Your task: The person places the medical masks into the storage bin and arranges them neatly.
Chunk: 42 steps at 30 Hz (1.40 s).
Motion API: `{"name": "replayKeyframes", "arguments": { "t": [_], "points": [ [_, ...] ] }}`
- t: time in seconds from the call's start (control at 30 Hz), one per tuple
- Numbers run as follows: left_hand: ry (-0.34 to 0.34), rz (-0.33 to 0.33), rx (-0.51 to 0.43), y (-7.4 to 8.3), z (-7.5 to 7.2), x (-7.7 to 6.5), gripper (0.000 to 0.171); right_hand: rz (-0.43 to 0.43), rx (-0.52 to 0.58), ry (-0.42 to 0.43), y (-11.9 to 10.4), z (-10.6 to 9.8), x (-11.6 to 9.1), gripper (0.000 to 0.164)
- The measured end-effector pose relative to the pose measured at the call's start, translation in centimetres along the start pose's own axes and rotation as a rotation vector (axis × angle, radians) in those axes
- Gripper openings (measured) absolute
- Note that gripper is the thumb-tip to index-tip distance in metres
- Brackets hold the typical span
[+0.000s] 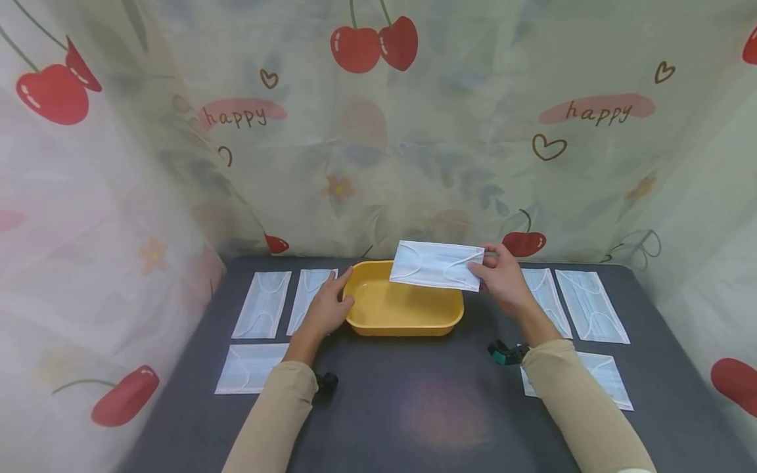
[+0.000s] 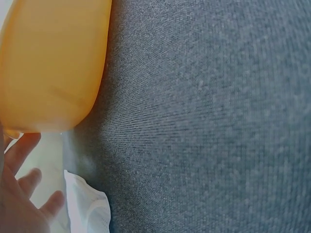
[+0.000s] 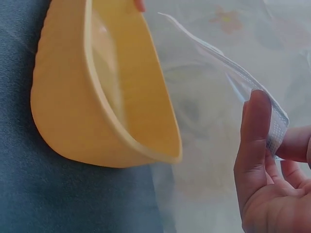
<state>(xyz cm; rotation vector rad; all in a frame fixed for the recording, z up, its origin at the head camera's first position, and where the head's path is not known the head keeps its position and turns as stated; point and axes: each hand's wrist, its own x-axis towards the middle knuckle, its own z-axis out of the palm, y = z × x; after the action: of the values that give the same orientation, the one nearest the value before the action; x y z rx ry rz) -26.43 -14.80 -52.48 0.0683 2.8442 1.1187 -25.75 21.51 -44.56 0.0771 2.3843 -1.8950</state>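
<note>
A light blue pleated face mask (image 1: 436, 265) with white ear loops is pinched at its right end by my right hand (image 1: 505, 279), thumb on the near side. It hangs over the back right of a yellow plastic basin (image 1: 405, 330). In the right wrist view, the mask (image 3: 233, 65) is seen edge-on, raised beside the basin's rim (image 3: 109, 114). My left hand (image 1: 324, 310) touches the basin's left end with fairly straight fingers. The left wrist view shows its other fingers (image 2: 30, 182) spread apart beside the basin wall (image 2: 53, 68).
On the dark grey table (image 1: 402, 407), more masks lie flat: an upright one (image 1: 262, 305) and a sideways one (image 1: 251, 369) at left, others (image 1: 593, 307) at right. A cherry-print curtain (image 1: 378, 151) hangs behind and along both sides.
</note>
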Motion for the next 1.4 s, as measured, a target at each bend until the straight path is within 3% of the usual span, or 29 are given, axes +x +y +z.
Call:
{"name": "replayKeyframes", "arguments": {
  "t": [0.23, 0.37, 0.63, 1.13, 1.4],
  "points": [
    [0.004, 0.040, 0.010, 0.3, 0.0, 0.1, 0.065, 0.023, 0.011, -0.028, 0.2, 1.4, 0.5, 0.049],
    [0.007, 0.022, 0.010, 0.4, -0.1, -0.1, 0.065, 0.053, -0.038, -0.060, 0.5, 2.6, 1.0, 0.052],
    [0.001, 0.010, 0.015, 0.3, 0.1, -0.2, 0.066, 0.057, -0.003, -0.127, 0.8, 4.4, 2.2, 0.048],
    [0.008, 0.025, 0.018, 0.2, -0.1, -0.2, 0.065, 0.098, -0.170, -0.235, 0.1, 7.5, 3.5, 0.049],
    [0.003, 0.037, 0.019, 0.2, -0.2, -0.3, 0.066, 0.083, -0.350, -0.207, -0.2, 8.7, 4.1, 0.044]
  ]
}}
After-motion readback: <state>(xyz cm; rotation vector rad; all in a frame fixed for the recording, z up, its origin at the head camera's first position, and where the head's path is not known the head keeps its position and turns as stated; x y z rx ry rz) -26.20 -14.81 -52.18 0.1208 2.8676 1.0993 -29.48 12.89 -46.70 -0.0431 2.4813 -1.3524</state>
